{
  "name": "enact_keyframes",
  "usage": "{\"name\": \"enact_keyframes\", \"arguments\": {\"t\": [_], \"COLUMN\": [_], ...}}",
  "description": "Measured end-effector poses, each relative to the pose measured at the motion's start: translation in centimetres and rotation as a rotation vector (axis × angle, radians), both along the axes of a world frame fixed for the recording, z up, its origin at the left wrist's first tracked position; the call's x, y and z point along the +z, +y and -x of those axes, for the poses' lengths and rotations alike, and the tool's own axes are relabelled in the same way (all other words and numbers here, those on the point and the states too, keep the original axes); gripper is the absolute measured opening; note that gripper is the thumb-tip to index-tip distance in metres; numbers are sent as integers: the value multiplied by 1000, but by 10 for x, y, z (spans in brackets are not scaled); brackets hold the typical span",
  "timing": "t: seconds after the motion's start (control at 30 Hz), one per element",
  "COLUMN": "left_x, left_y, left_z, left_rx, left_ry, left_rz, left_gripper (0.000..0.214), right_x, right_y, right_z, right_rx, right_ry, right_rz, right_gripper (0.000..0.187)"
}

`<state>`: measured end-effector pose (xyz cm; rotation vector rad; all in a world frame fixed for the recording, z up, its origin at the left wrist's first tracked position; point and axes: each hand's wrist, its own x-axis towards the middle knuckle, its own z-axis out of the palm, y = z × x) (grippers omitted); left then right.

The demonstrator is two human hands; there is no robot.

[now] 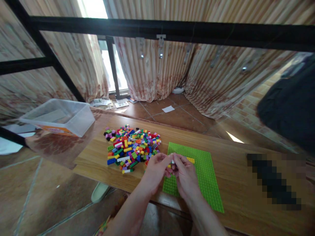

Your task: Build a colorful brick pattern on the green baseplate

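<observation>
My left hand (157, 168) and my right hand (185, 173) meet over the left part of a green studded baseplate (206, 177). Their fingertips are pinched together around small toy bricks (173, 161), of which a whitish bit and a yellow bit show. The fingers cover most of these bricks, so their shape and number are hidden. Behind my right hand, a yellow brick (190, 160) shows at the baseplate. To the left of my left hand lies a loose heap of colourful toy bricks (134, 147).
The wooden table (236, 183) carries the heap and baseplate. A clear plastic bin (81, 119) stands beyond its left end. A pixelated dark object (273, 182) lies at the right. A black metal frame (157, 28) and striped curtains (157, 68) stand behind.
</observation>
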<state>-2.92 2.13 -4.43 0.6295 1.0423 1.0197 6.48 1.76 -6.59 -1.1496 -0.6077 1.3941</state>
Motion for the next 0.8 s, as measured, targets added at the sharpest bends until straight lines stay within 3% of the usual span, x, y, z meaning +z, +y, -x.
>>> {"name": "enact_keyframes", "arguments": {"t": [0.33,0.5,0.6,0.7,0.8], "left_x": [-21,-20,-15,-9,-8], "left_y": [-2,-2,1,4,5], "left_z": [-10,-10,4,23,38], "left_rx": [16,40,64,100,80], "left_ry": [92,138,367,718,985], "left_rz": [-112,-150,-228,-351,-421], "left_gripper": [25,14,15,13,11], "right_x": [-4,-6,-9,-11,-13], "right_y": [-2,1,1,-3,-8], "right_z": [-1,-2,-4,-2,6], "right_rx": [-19,-38,-9,123,246], "right_ry": [-95,-54,-310,-726,-981], "right_rz": [43,62,-7,-171,-307], "right_gripper": [31,33,31,23,17]}}
